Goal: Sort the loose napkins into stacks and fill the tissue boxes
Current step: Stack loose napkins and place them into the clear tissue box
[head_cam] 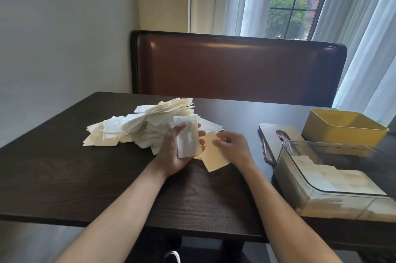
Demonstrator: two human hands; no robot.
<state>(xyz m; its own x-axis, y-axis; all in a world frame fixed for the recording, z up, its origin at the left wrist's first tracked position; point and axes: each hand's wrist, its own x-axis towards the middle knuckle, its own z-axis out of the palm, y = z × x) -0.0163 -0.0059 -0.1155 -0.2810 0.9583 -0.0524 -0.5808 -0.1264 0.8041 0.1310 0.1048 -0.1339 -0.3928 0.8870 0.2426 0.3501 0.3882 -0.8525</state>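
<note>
Dark wooden table (90,181); brown padded bench (237,65) behind its far edge. No legible writing. Loose napkin heap (141,127) mid-table toward the far edge. Clear tissue box (334,179), napkins inside, at the right edge; yellow box (342,130) behind it. Left hand (173,151) grips small white napkin stack (187,140). Right hand (233,147) pinches cream napkin (214,155) on the tabletop

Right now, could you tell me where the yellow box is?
In the head view, the yellow box stands at the table's far right, just behind the clear tissue box.
</note>
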